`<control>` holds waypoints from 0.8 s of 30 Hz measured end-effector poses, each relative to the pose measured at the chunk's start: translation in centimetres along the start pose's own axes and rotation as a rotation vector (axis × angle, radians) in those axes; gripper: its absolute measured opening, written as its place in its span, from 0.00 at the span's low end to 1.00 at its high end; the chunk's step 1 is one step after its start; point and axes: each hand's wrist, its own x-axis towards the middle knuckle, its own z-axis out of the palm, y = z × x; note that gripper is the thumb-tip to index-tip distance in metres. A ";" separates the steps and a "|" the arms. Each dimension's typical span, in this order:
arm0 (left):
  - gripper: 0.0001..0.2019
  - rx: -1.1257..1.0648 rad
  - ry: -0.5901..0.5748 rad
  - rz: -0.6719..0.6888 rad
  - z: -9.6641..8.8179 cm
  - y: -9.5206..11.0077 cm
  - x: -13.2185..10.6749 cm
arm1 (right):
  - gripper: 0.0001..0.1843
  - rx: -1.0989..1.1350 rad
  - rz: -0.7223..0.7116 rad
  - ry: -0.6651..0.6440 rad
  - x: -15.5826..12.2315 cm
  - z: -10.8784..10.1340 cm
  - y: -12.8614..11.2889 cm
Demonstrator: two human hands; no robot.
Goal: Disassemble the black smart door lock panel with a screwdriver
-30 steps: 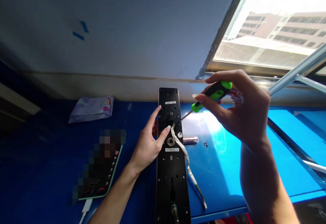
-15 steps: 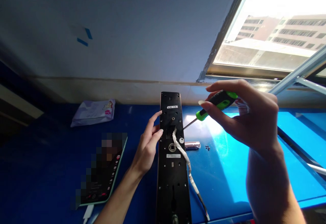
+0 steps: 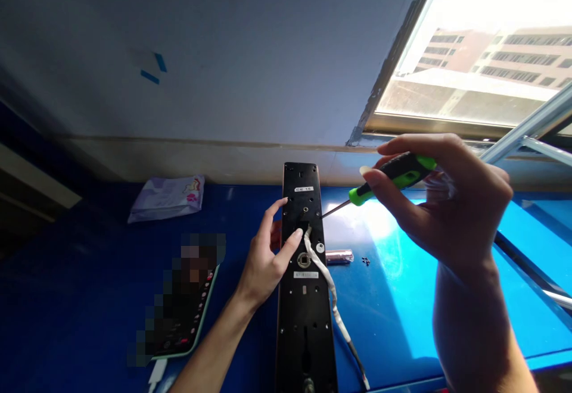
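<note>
A long black lock panel [image 3: 304,298] lies lengthwise on the blue table [image 3: 402,298], its back side up. A white-wrapped cable [image 3: 328,286] comes out of its upper opening and trails off to the right. My left hand [image 3: 268,256] rests on the panel's left edge, fingers apart, one fingertip by the cable opening. My right hand [image 3: 442,202] is closed on a green and black screwdriver [image 3: 393,175], raised above the table. Its metal tip points at the panel's upper right edge.
A small metal cylinder [image 3: 338,256] and some tiny black screws [image 3: 365,260] lie right of the panel. A phone [image 3: 185,303] with a white cable lies at left. A pale packet [image 3: 167,196] sits near the wall. A window and metal rails are at right.
The right hand with the screwdriver has drifted slightly right and up. A finger of the left hand has come back onto the panel by the cable opening.
</note>
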 end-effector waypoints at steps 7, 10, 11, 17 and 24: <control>0.37 0.026 -0.006 0.019 0.3 -0.1 -0.2 | 0.10 -0.025 0.006 -0.008 0.1 0.3 0.0; 0.36 0.026 -0.013 0.013 0.4 0.0 -0.5 | 0.10 -0.010 -0.005 -0.040 0.1 0.2 0.1; 0.36 0.037 -0.007 0.010 0.5 0.1 -0.5 | 0.10 -0.012 0.002 -0.049 0.1 0.2 0.1; 0.35 0.079 0.037 -0.026 1.0 0.4 -0.9 | 0.12 -0.024 0.006 -0.038 0.0 -0.2 -0.2; 0.32 0.066 0.051 -0.030 1.4 0.4 -1.1 | 0.11 -0.014 0.027 0.002 -0.1 0.1 -0.8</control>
